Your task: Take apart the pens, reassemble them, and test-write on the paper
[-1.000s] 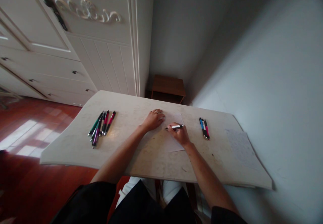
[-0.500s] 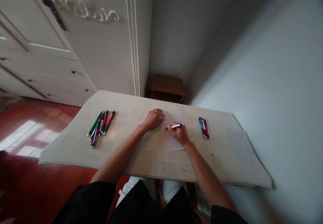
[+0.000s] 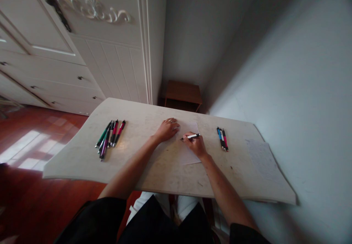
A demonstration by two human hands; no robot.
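My right hand [image 3: 195,145] grips a white pen [image 3: 192,136] with black ends, its tip down at a sheet of white paper [image 3: 190,158]. The paper lies on the table in front of me, partly hidden under both hands. My left hand [image 3: 168,129], with a ring on one finger, rests flat at the paper's left edge, fingers stretched out. Over to the right lies a small group of pens [image 3: 222,139] in blue, white and pink with black parts. On the left side is a larger pile of pens [image 3: 110,136], green, purple, red and black.
The pale, stained table [image 3: 173,180] curves across the view. A sheet covered in writing [image 3: 264,159] lies at its right end, beside the wall [image 3: 310,108]. Behind stand a white cabinet [image 3: 110,61] and a low brown wooden stand [image 3: 183,92].
The pen in my right hand has shifted very slightly to the right. My left hand and the pens on the table keep their places.
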